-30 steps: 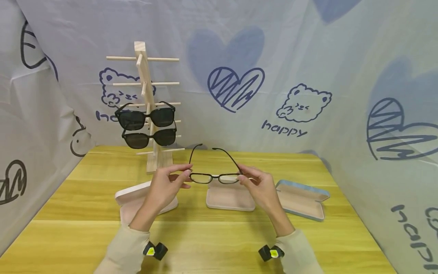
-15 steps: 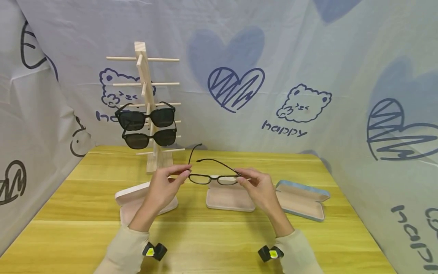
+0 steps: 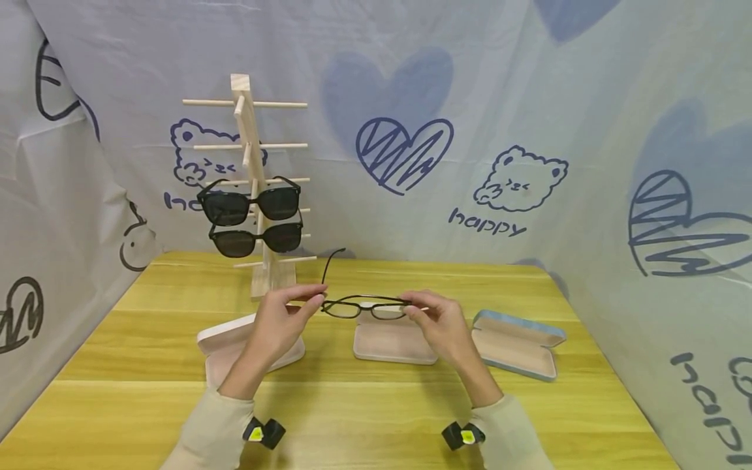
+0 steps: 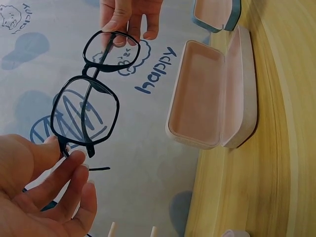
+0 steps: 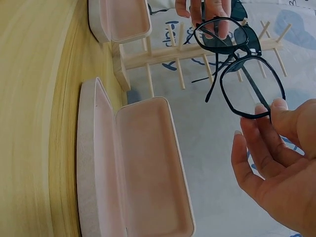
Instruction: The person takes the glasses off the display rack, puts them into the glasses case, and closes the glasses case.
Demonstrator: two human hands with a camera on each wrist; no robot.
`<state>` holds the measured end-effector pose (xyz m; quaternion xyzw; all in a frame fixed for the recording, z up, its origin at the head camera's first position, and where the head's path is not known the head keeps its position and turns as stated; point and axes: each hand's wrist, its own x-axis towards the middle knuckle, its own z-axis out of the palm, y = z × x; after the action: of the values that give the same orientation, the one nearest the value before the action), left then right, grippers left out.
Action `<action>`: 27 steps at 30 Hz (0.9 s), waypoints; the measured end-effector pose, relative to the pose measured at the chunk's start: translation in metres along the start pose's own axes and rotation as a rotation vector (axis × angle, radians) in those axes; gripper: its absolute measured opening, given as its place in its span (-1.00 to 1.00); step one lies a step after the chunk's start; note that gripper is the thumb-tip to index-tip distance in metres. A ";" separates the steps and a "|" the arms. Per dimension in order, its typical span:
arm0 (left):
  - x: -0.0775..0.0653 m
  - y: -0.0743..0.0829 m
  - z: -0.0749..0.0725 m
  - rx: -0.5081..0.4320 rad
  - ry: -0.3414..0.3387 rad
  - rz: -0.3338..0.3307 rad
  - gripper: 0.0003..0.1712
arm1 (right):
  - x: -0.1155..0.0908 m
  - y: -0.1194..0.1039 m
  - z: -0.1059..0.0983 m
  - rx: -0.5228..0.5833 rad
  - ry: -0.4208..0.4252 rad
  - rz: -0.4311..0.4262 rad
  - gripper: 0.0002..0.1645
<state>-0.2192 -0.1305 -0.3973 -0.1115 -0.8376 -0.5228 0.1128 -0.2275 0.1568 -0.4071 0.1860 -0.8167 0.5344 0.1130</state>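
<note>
A pair of black-framed eyeglasses (image 3: 365, 307) is held up in front of me, clear lenses side by side. My left hand (image 3: 282, 326) pinches its left end between thumb and fingers, and my right hand (image 3: 444, 328) pinches the right end by the hinge. The right temple lies folded across behind the lenses, while the left temple (image 3: 331, 263) sticks out away from me. Behind and below the glasses, an open pale glasses case (image 3: 395, 344) with pink lining rests on the table. In the right wrist view the folded temple crosses behind the frame (image 5: 224, 94).
A wooden peg stand (image 3: 254, 163) at the back left bears two pairs of black sunglasses (image 3: 279, 203). An open white case (image 3: 226, 334) lies partly behind my left forearm, and an open blue case (image 3: 517, 346) lies at the right. A printed cloth hangs behind the wooden table (image 3: 352, 418).
The right temple has swung inward from standing out to lying folded behind the lenses. The left temple stays out. Both hands keep their grip and have barely moved.
</note>
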 end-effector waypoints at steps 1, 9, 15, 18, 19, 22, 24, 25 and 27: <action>0.000 0.000 0.000 0.005 -0.001 0.003 -0.68 | 0.000 0.000 0.000 -0.006 0.000 -0.001 -0.74; 0.000 -0.003 -0.003 0.007 -0.022 0.029 -0.66 | 0.000 -0.001 0.000 -0.034 -0.011 -0.013 -0.74; 0.000 -0.005 -0.003 -0.013 -0.041 0.015 -0.65 | -0.001 0.002 0.000 -0.033 -0.024 -0.011 -0.73; 0.000 -0.006 -0.002 -0.008 -0.042 0.018 -0.66 | -0.001 0.003 0.000 -0.027 -0.029 -0.008 -0.72; 0.000 -0.006 -0.002 -0.006 -0.041 0.019 -0.66 | -0.001 0.003 0.000 -0.025 -0.031 -0.006 -0.72; 0.001 -0.006 -0.002 -0.002 -0.042 0.024 -0.66 | -0.001 0.003 0.001 -0.024 -0.034 -0.001 -0.72; 0.001 -0.006 -0.002 0.006 -0.045 0.025 -0.64 | 0.000 0.003 0.000 -0.025 -0.035 -0.007 -0.72; 0.002 -0.006 -0.002 0.008 -0.046 0.022 -0.63 | 0.000 0.003 0.000 -0.025 -0.034 -0.009 -0.73; 0.002 -0.006 -0.003 0.009 -0.050 0.013 -0.60 | 0.000 0.004 0.000 -0.026 -0.034 -0.018 -0.73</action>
<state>-0.2226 -0.1353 -0.4007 -0.1295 -0.8418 -0.5152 0.0958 -0.2289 0.1581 -0.4106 0.2010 -0.8237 0.5194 0.1064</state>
